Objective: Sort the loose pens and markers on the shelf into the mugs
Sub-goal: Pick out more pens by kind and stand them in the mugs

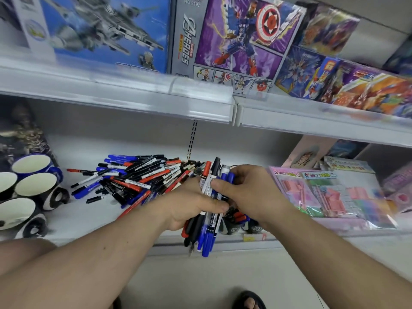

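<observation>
A heap of loose red, blue and black pens and markers (138,177) lies on the white shelf (89,215). My left hand (189,204) grips a thick bundle of markers (208,230) that sticks out over the shelf's front edge. My right hand (243,188) closes over the top of the same bundle, fingers curled round the blue and black caps. Several mugs stand at the far left: blue ones (33,163) at the back, black-and-white ones (38,188) in front, all showing pale insides with no pens in them.
Pink plastic-wrapped toy packs (330,192) lie on the shelf right of my hands. Dark small items (234,228) sit at the shelf edge under the bundle. An upper shelf (200,103) with toy boxes (223,36) overhangs. A sandalled foot (249,301) shows on the floor.
</observation>
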A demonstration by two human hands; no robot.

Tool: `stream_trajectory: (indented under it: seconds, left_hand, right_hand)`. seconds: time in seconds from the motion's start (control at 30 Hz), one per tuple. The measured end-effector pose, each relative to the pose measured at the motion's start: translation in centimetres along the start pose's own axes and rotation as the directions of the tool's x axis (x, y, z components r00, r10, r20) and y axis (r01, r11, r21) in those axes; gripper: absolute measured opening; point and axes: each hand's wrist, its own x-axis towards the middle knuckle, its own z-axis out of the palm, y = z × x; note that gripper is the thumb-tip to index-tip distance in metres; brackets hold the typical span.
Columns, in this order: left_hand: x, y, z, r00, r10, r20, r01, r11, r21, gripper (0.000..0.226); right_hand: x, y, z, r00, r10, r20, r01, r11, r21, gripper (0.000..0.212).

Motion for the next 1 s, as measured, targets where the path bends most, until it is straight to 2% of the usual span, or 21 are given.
stream_trajectory:
  seconds: [0.13, 0.2, 0.27, 0.33, 0.4, 0.53, 0.63, 0.77, 0.9, 1.0]
  left_hand:
    - [-0.6, -0.2, -0.1, 0.998, -0.027, -0.058, 0.023, 0.997, -0.07, 0.028]
    - [-0.8, -0.1, -0.2, 0.988, -0.077, -0.137, 0.059, 0.99, -0.131, 0.014]
    - [-0.9, 0.2, -0.3, 0.961, -0.165, -0.222, 0.103, 0.958, -0.269, 0.004]
    - [-0.9, 0.5, -0.6, 0.925, -0.253, -0.283, 0.108, 0.89, -0.443, 0.009]
    - [-0.7, 0.6, -0.9, 0.892, -0.302, -0.336, 0.07, 0.827, -0.558, 0.015]
    - [-0.4, 0.6, -0.1, 0.877, -0.324, -0.355, 0.023, 0.767, -0.642, 0.016]
    - [-0.2, 0.5, 1.0, 0.899, -0.309, -0.31, 0.025, 0.743, -0.669, 0.019]
    - [0.0, 0.0, 1.5, 0.896, -0.314, -0.314, 0.022, 0.738, -0.674, 0.019]
    - [0.2, -0.2, 1.2, 0.875, -0.32, -0.364, -0.009, 0.74, -0.672, 0.015]
    - [0.4, -0.3, 1.0, 0.843, -0.338, -0.418, -0.038, 0.739, -0.673, 0.02]
  right_hand:
    - [-0.5, -0.3, -0.5, 0.999, 0.016, 0.045, -0.019, 0.998, 0.067, 0.007]
    - [-0.6, -0.6, -1.3, 1.0, -0.005, -0.017, 0.007, 0.99, 0.139, 0.006]
    - [-0.7, -0.6, -2.5, 0.974, -0.041, -0.222, 0.091, 0.971, 0.22, 0.005]
    - [-1.0, -0.2, -3.5, 0.878, -0.08, -0.472, 0.219, 0.944, 0.247, 0.009]
    - [-1.4, 0.5, -3.3, 0.813, -0.074, -0.578, 0.273, 0.925, 0.265, 0.015]
    - [-1.4, 2.6, 0.3, 0.885, -0.003, -0.466, 0.19, 0.915, 0.355, 0.019]
    - [-1.5, 3.9, 2.9, 0.938, -0.066, -0.339, 0.179, 0.932, 0.314, 0.018]
    - [-1.4, 4.9, 4.0, 0.966, -0.143, -0.215, 0.179, 0.971, 0.16, 0.027]
    - [-1.2, 5.3, 3.8, 0.982, -0.143, -0.126, 0.156, 0.982, 0.105, 0.017]
    - [-1.3, 5.1, 3.2, 0.997, -0.066, -0.047, 0.069, 0.996, 0.058, 0.028]
